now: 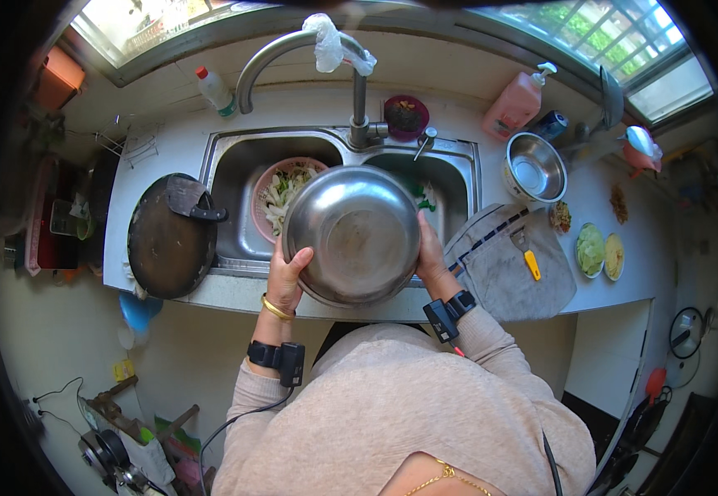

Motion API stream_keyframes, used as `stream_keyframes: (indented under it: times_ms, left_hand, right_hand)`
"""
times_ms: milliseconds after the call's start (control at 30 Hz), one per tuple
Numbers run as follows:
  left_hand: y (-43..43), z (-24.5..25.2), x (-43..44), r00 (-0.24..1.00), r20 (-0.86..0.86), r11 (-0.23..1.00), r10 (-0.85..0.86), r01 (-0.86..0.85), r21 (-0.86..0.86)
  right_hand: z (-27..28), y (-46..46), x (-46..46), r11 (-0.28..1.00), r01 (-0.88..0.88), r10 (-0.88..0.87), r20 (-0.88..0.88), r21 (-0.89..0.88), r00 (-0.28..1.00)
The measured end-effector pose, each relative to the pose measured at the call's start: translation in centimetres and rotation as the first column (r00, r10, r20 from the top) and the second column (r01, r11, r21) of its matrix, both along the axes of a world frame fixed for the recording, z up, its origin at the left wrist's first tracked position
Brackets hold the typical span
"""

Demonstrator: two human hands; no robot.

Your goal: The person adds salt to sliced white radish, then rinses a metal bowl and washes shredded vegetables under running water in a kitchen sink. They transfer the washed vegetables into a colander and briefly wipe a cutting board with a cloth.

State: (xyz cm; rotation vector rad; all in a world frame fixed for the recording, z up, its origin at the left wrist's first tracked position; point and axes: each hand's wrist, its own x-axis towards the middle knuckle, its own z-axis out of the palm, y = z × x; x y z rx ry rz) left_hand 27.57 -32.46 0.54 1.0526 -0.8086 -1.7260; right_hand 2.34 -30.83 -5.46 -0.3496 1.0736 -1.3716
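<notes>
Between both hands a wide stainless steel basin (353, 242) is raised over the front of the double sink (235, 260). Its round base faces me, seemingly the underside. My left hand (286, 273) grips the left rim, its thumb lying on the metal. On the opposite side my right hand (431, 251) clasps the rim. Behind the basin, partly hidden, a pink plastic colander (262, 208) of cut pale-green and white vegetables sits in the left bowl. Some green and white scraps (426, 197) lie in the right bowl. The faucet (359, 93), with a plastic bag tied on it, arches above.
Left of the sink, a cleaver (188, 198) rests on a dark round chopping board (170, 254). On the right, a yellow-handled peeler (531, 263) lies on a grey cloth (495, 279). Beyond are a steel bowl (534, 170), a pink pump bottle (513, 105) and a plate of sliced vegetable (590, 248).
</notes>
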Motion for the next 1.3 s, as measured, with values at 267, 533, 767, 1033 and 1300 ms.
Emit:
stream_keyframes:
  times_ms: [267,533,767,1033,1300]
  left_hand:
    - [1.4,0.0,-0.7,0.990,-0.133,0.991,0.036,-0.053,-0.126]
    - [2.2,-9.1,0.4,0.934,-0.341,0.979,0.104,-0.037,0.199]
    - [1.2,-5.3,0.0,0.931,-0.282,0.963,0.232,-0.179,0.199]
    - [1.3,-5.4,0.5,0.900,-0.292,0.936,0.323,-0.257,0.242]
    - [0.3,-4.9,0.4,0.921,-0.192,0.939,0.338,-0.314,0.142]
  right_hand:
    - [0.7,-0.6,-1.5,0.998,-0.048,0.049,0.014,-0.042,0.999]
    - [-4.1,1.1,-1.3,0.988,-0.026,0.036,-0.059,0.151,0.998]
    - [0.6,-0.7,-0.8,0.998,-0.038,0.043,-0.100,0.053,0.994]
    - [1.1,-1.7,-0.4,0.997,-0.067,0.063,-0.112,-0.036,0.992]
    - [0.7,-1.9,-0.6,0.999,-0.054,0.054,-0.065,0.002,0.996]
